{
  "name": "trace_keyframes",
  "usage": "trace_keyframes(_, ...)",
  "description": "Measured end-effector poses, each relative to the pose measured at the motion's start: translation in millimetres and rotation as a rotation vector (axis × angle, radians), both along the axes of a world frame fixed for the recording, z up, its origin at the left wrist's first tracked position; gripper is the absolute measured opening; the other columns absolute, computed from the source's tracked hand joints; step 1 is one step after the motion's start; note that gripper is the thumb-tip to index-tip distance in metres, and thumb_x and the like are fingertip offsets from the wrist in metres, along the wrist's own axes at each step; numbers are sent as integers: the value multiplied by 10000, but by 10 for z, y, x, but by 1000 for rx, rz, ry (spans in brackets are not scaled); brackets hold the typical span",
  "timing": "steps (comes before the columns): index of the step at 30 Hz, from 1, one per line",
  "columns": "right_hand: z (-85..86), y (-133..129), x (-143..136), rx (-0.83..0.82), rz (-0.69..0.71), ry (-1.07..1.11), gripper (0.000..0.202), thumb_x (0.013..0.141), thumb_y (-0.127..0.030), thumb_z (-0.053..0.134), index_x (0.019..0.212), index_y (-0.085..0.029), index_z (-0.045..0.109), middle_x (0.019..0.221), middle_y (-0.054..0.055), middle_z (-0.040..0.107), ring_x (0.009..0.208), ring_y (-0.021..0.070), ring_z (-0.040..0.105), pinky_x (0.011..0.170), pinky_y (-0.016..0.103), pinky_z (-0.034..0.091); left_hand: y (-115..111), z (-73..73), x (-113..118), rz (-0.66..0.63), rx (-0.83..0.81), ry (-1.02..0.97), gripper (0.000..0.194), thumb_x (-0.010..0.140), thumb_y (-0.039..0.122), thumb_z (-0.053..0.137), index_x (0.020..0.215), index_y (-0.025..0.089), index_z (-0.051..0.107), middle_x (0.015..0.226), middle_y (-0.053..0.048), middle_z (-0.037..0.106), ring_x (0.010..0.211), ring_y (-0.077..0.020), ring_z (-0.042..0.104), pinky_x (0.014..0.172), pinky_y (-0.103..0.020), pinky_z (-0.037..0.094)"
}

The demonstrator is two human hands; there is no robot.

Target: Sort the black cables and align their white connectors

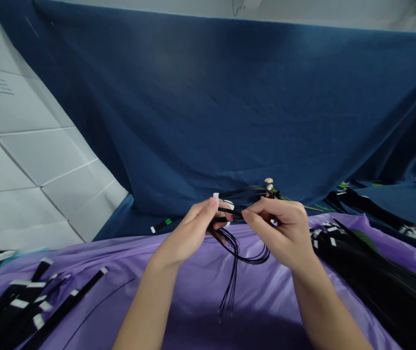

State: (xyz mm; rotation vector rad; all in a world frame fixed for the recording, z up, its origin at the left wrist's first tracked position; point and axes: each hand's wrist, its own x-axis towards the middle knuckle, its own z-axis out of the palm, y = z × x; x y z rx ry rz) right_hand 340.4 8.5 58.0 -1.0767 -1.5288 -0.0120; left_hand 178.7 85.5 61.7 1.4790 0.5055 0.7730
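In the head view, my left hand (202, 218) is closed around a bundle of thin black cables (235, 245), thumb pressed near a white tab (216, 199). The bundle loops below the hands, and its loose ends hang down over the purple cloth. My right hand (279, 226) pinches a black strip (232, 212) that runs across from the left hand. More thin dark strands stretch behind the fingers. The far side of the bundle is hidden by both hands.
Purple sheeting (193, 291) covers the surface before me. Black strips with white ends (22, 301) lie at left, and a large black bundle (375, 277) lies at right. Small cream flowers (268, 183) stand behind the hands. A blue curtain (230, 97) hangs at the back, white boxes (22, 146) at left.
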Motion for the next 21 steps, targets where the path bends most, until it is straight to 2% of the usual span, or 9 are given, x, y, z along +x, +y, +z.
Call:
trace_keyframes(16, 0, -10, -3, 49, -4, -14, 200, 783, -62, 606, 604, -149, 593, 478, -72, 378, 461, 34, 314, 468, 201, 266, 18, -46, -1, -1, 0, 49, 509, 880, 608, 487, 1027, 145, 640, 870, -77, 601, 772, -147, 539, 619, -270, 525)
trace_keyframes(21, 10, -26, 40, -39, 80, 31, 215, 840, -123, 604, 627, -148, 619, 497, -59, 431, 474, 44, 324, 460, 209, 271, 44, -75, -19, 0, 42, 90, 507, 887, 609, 471, 1028, 157, 652, 870, -67, 597, 757, -141, 542, 632, -277, 536)
